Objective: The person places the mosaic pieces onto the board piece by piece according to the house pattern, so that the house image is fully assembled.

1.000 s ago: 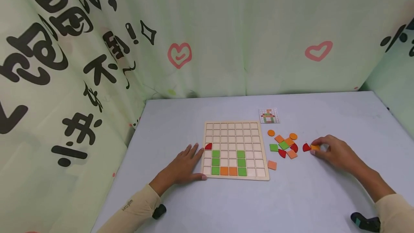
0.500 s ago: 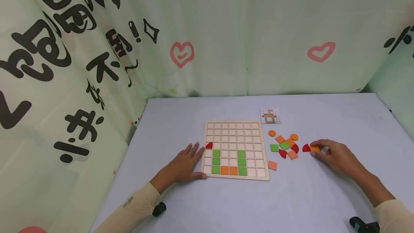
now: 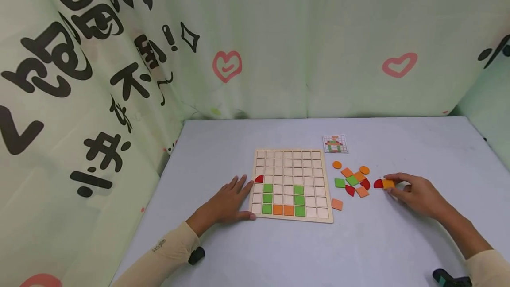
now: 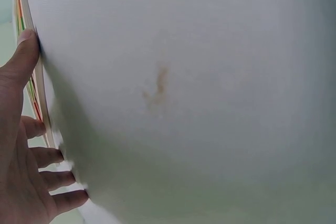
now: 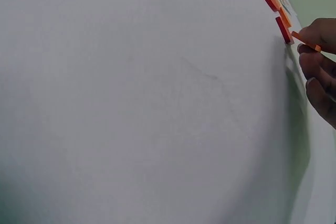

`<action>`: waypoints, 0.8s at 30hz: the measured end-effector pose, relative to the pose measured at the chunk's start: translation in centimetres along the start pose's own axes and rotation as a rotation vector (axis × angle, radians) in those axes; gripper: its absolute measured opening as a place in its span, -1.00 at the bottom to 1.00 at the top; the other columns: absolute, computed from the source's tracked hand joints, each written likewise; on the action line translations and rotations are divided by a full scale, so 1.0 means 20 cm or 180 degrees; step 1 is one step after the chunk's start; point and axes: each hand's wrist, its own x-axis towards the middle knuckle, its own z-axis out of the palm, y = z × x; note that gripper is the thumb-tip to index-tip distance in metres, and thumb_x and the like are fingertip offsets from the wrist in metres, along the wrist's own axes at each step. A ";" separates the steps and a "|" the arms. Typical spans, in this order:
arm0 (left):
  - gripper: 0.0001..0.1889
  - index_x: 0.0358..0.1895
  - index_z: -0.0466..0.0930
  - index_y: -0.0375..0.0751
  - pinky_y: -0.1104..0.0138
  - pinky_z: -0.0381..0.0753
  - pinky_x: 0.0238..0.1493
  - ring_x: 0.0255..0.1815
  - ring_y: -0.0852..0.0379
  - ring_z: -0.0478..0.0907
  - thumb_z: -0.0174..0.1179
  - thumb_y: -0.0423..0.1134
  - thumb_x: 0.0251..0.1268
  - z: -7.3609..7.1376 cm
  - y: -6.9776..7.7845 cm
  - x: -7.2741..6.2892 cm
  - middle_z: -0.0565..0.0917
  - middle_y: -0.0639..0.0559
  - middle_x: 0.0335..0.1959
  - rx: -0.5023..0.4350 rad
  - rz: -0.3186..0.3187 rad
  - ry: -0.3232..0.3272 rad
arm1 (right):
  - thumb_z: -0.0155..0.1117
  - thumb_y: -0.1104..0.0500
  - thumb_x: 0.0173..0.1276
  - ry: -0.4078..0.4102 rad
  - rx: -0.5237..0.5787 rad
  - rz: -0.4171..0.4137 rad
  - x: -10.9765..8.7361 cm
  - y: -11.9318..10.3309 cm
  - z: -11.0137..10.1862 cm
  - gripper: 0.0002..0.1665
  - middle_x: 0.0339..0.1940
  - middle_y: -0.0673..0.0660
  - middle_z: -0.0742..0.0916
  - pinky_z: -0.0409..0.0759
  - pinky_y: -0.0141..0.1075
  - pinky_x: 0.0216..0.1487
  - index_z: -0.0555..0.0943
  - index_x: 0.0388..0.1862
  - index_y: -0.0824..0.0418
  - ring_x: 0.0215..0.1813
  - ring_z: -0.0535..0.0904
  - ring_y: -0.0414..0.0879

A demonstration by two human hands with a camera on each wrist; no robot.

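Observation:
My left hand lies with fingers spread at the left side of the wooden grid board; its thumb and index fingertip touch the board's edge. Pinched between the right hand's thumb and index finger is an orange square tile, seen edge-on in the right wrist view. Just left of it lies a red quarter-circle tile. On the board sit two columns of green square tiles, two orange tiles between them at the bottom, and one red quarter-circle at the left edge.
Right of the board lie loose orange, green and red tiles, with two orange discs among them. A single orange tile lies near the board's lower right. Behind stands a small pattern card lying flat on the white table.
In the right hand the orange tile now shows more of its face. The red quarter-circle beside it has turned slightly. My left hand stays in place while the head view shifts a little.

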 end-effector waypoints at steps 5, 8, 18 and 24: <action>0.05 0.62 0.04 -0.04 -0.08 0.27 0.49 0.63 -0.25 0.01 0.10 0.50 0.19 0.00 0.00 0.01 0.06 -0.14 0.65 0.0035 0.0004 -0.0012 | 0.33 0.22 0.40 -0.0081 0.0192 -0.0033 0.02 -0.05 -0.02 -0.50 -0.05 0.33 0.66 0.47 -0.39 -0.52 0.53 0.28 0.35 -0.56 0.48 -0.12; 0.06 0.62 0.04 -0.04 -0.09 0.27 0.49 0.63 -0.25 0.01 0.11 0.50 0.18 0.00 0.00 0.01 0.06 -0.14 0.65 0.0035 -0.0013 -0.0026 | 0.34 0.22 0.39 -0.0099 0.0304 -0.0139 0.04 -0.10 -0.01 -0.52 -0.03 0.35 0.65 0.56 -0.40 -0.46 0.55 0.24 0.34 -0.55 0.51 -0.12; 0.06 0.63 0.03 -0.02 -0.09 0.30 0.47 0.63 -0.25 0.02 0.10 0.51 0.18 0.01 0.00 0.01 0.06 -0.13 0.65 0.0078 -0.0018 -0.0024 | 0.39 0.19 0.36 -0.0199 0.0451 -0.0302 0.12 -0.29 0.04 -0.50 -0.06 0.29 0.68 0.58 -0.39 -0.45 0.58 0.23 0.34 -0.47 0.57 -0.09; 0.06 0.63 0.03 -0.02 -0.09 0.28 0.48 0.63 -0.25 0.01 0.10 0.50 0.18 0.00 0.00 0.01 0.06 -0.13 0.65 0.0049 -0.0014 -0.0012 | 0.33 0.23 0.37 -0.0350 0.0619 -0.0318 0.17 -0.41 0.09 -0.54 0.00 0.32 0.68 0.57 -0.35 -0.49 0.59 0.23 0.33 -0.45 0.53 -0.09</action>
